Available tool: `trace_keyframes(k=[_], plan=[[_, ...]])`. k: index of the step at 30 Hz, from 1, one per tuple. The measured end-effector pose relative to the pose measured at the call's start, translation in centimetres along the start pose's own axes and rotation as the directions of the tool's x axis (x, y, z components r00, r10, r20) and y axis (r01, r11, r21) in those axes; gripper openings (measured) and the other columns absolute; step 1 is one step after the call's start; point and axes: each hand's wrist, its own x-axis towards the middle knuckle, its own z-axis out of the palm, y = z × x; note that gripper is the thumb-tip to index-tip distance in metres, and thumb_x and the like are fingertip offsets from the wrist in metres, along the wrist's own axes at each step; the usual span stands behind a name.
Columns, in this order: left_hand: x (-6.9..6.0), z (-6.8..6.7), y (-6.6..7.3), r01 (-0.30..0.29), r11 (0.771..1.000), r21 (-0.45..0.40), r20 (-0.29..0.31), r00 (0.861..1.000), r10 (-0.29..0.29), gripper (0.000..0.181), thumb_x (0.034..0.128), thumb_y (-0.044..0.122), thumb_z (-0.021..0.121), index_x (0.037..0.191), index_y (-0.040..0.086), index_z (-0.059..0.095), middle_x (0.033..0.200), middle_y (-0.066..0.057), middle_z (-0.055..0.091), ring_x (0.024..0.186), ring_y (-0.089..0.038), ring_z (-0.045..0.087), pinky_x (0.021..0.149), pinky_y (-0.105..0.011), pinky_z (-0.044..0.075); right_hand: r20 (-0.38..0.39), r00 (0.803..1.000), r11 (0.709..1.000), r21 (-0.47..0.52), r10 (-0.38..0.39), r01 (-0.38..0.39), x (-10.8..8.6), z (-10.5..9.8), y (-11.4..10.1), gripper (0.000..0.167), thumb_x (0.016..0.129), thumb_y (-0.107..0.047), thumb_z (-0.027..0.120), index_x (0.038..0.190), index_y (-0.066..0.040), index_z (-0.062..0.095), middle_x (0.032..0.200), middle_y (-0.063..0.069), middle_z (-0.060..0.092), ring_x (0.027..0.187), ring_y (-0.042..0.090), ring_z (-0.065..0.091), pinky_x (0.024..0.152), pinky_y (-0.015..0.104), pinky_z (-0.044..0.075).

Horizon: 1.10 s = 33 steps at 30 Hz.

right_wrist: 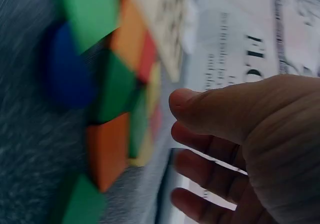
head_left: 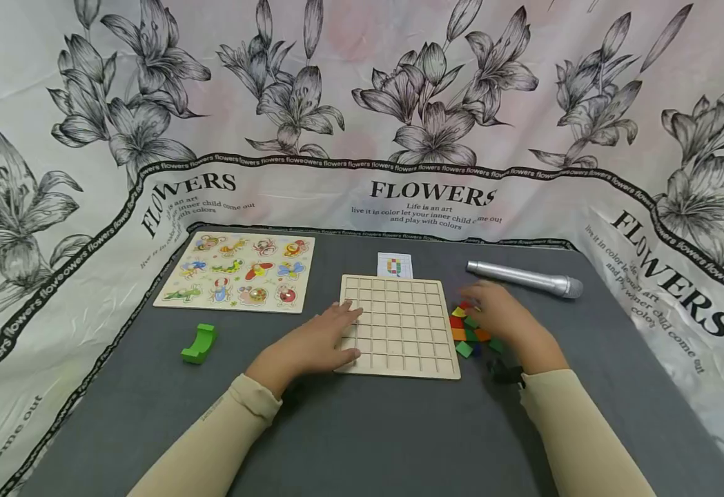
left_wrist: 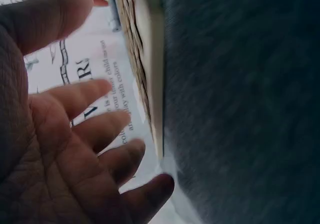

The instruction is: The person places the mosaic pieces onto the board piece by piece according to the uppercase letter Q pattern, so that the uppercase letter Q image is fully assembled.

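Note:
My left hand (head_left: 315, 342) rests with spread fingers on the left edge of a pale wooden grid board (head_left: 399, 328); in the left wrist view the fingers (left_wrist: 107, 134) are apart beside the board's edge (left_wrist: 156, 83). At the board's right, my right hand (head_left: 503, 317) hovers at the far side of a pile of coloured pieces (head_left: 464, 350), fingers bent. The right wrist view shows thumb and fingers (right_wrist: 200, 171) loosely bent with nothing visible between them, beside orange (right_wrist: 108, 151), green and blue pieces. A patterned card (head_left: 395, 265) lies behind the board.
A wooden board with insect pictures (head_left: 234, 271) lies at the back left, with a green curved block (head_left: 199, 344) in front of it. Behind my right hand is a silver microphone (head_left: 523, 277). A dark object (head_left: 503, 371) is near my right wrist. Flower-printed sheeting (head_left: 312, 190) surrounds the table.

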Motion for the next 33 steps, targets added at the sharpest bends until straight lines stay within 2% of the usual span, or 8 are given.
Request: trace_keyframes(k=[2,5,10,16,23,27,30,33], plan=[[-0.1,0.6,-0.4,-0.016,1.0,0.014,-0.002,1.0,0.016,0.076,0.1054,0.035,0.07,0.171,0.014,0.038,0.182,-0.014,0.024,0.17,-0.04,0.016,0.133,-0.068,0.021,0.03,0.999,0.998,-0.048,-0.041,0.042,0.5,0.5,0.4,0.027,0.103,-0.006,0.073,0.129,0.002,0.076,0.117,0.022,0.073,0.099,0.035,0.069,0.085,0.053,0.059],[-0.2,1.1,-0.9,-0.027,0.999,0.046,0.028,0.999,0.026,0.074,0.1043,0.04,0.072,0.169,0.018,0.043,0.181,-0.01,0.028,0.17,-0.038,0.016,0.133,-0.069,0.02,0.056,0.998,0.997,-0.071,-0.032,0.036,1.1,1.2,0.6,0.022,0.102,-0.01,0.075,0.122,-0.004,0.081,0.105,0.013,0.074,0.09,0.027,0.067,0.081,0.05,0.057],[-0.4,1.1,-1.0,-0.009,0.991,0.132,0.024,1.0,0.006,0.076,0.1006,0.045,0.077,0.167,0.022,0.048,0.18,-0.005,0.032,0.17,-0.035,0.02,0.134,-0.066,0.019,0.073,0.997,1.0,-0.023,0.006,-0.004,1.6,1.6,0.2,0.023,0.105,-0.012,0.072,0.124,-0.003,0.081,0.112,0.015,0.077,0.099,0.031,0.071,0.089,0.054,0.059],[0.2,1.2,-0.9,-0.022,0.991,0.135,0.022,1.0,0.019,0.077,0.0997,0.046,0.079,0.166,0.022,0.049,0.179,-0.006,0.034,0.169,-0.036,0.022,0.133,-0.067,0.021,0.105,0.993,0.998,0.0,0.057,-0.057,1.8,1.0,0.6,0.023,0.106,-0.012,0.07,0.125,-0.004,0.08,0.118,0.016,0.079,0.106,0.034,0.072,0.096,0.057,0.058],[0.3,1.5,-0.7,-0.028,0.99,0.141,0.017,1.0,0.026,0.077,0.1001,0.047,0.078,0.167,0.022,0.049,0.179,-0.005,0.034,0.169,-0.036,0.023,0.133,-0.067,0.022,0.138,0.99,0.996,0.078,0.041,-0.052,1.8,0.7,1.3,0.005,0.104,-0.008,0.074,0.108,-0.006,0.074,0.101,0.01,0.073,0.088,0.025,0.064,0.079,0.045,0.056],[0.1,1.6,-0.5,-0.027,0.99,0.139,0.024,0.999,0.024,0.077,0.1003,0.047,0.078,0.167,0.022,0.049,0.179,-0.005,0.034,0.169,-0.036,0.023,0.133,-0.067,0.022,0.057,0.997,0.992,0.113,0.043,-0.049,1.5,0.3,0.5,0.005,0.104,-0.011,0.074,0.101,-0.008,0.07,0.089,0.006,0.067,0.075,0.02,0.056,0.068,0.037,0.049],[0.1,1.4,-0.4,-0.024,0.992,0.125,0.023,1.0,0.021,0.077,0.1005,0.046,0.078,0.167,0.021,0.049,0.18,-0.006,0.033,0.169,-0.036,0.022,0.133,-0.067,0.021,-0.063,0.998,0.984,0.179,0.025,-0.013,2.4,0.1,-1.5,0.015,0.106,-0.013,0.072,0.119,-0.007,0.073,0.095,0.009,0.069,0.077,0.021,0.058,0.069,0.038,0.048],[0.1,1.4,-0.6,-0.027,0.992,0.121,0.015,1.0,0.026,0.076,0.1008,0.045,0.078,0.167,0.021,0.049,0.18,-0.007,0.033,0.169,-0.037,0.021,0.133,-0.068,0.021,-0.103,0.995,0.956,0.292,0.0,0.03,4.7,0.7,-4.3,0.029,0.109,-0.015,0.066,0.136,-0.007,0.072,0.107,0.013,0.072,0.086,0.023,0.062,0.075,0.039,0.051]])
